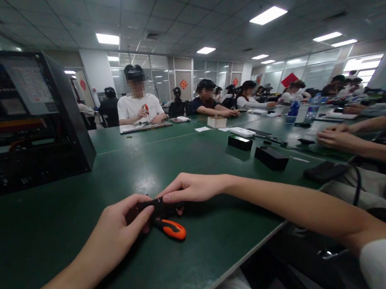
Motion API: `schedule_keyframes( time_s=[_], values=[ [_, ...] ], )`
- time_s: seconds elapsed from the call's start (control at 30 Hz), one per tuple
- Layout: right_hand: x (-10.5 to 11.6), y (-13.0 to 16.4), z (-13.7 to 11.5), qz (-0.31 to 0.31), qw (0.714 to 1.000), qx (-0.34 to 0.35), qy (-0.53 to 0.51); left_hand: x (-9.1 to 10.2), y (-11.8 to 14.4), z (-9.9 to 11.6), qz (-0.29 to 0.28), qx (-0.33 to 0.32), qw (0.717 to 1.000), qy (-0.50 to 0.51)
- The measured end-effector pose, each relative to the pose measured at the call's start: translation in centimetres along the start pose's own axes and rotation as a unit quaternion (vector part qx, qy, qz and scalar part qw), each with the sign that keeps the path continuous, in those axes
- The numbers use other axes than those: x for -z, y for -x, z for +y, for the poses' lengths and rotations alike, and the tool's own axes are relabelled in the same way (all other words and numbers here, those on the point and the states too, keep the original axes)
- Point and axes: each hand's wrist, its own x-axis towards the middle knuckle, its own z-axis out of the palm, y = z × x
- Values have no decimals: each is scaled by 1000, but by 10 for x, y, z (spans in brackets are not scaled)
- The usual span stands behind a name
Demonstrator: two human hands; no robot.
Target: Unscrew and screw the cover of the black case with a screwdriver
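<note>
Between my two hands is a small black flat part [158, 204], gripped at both ends; its exact kind does not show. My left hand [126, 222] pinches its left end with thumb and fingers. At the right end, my right hand [189, 188] is closed on the same part, thumb along its near side. Just below the part, an orange and black screwdriver handle [173, 228] lies on the green table [213, 260]. The screwdriver's far end is hidden beneath the part and my hands.
An opened black computer case [67, 111] stands at the left. Two black boxes [270, 157] and a white device [242, 132] lie to the right. A co-worker's hands [341, 138] are at the right edge; another person [138, 101] sits opposite. The table's near edge runs below my right arm.
</note>
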Motion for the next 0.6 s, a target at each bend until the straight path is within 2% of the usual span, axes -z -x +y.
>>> schedule_keyframes(
  time_s=[0.17,0.3,0.4,0.47,0.5,0.53,0.57,0.6],
  values=[
    [8,1,7,-5,1000,11,-28,1,-1,0,5,3,1000,3],
    [13,2,0,-9,1000,-12,-17,0,-1,-2,1,14,1000,-2],
    [36,16,-13,18,999,-41,25,-1,-2,-4,6,19,1000,19],
    [65,35,-17,89,989,-65,96,-1,-2,-5,9,19,999,30],
    [82,47,-17,150,972,-88,157,-1,-2,-5,7,18,999,32],
    [99,61,-15,226,936,-124,241,-1,-2,-6,2,17,999,29],
    [116,77,-10,306,871,-180,339,-1,-2,-6,-6,16,1000,23],
    [132,92,-4,382,782,-250,425,-1,-2,-6,-14,15,1000,15]
  ],
)
